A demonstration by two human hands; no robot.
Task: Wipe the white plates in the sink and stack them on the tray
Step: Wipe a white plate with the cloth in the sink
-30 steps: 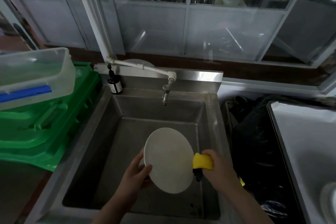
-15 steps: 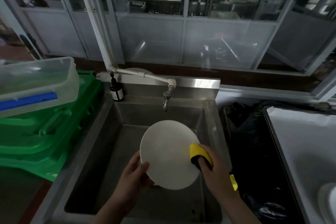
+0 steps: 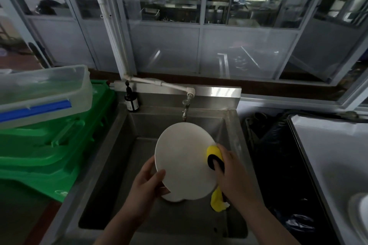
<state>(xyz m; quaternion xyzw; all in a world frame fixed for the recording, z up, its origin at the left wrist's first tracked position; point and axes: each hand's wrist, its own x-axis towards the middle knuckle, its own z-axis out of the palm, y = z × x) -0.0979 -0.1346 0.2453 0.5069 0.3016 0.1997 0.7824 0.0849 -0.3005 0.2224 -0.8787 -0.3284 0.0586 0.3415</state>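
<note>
The left hand pinches the near left rim of a white plate, thumb on its face and fingers curled behind, holding it tilted up over the sink so its face turns toward the person and drips fall in the basin. The right hand grips a yellow sponge with a dark pad and presses it against the plate's right edge; this looks like wiping in progress. A 2nd white plate peeks out just below the held one, low in the sink. The metal tray lies to the right, well apart from the sink, likely for stacking. Green crates with a clear tub on top sit on the left.
</note>
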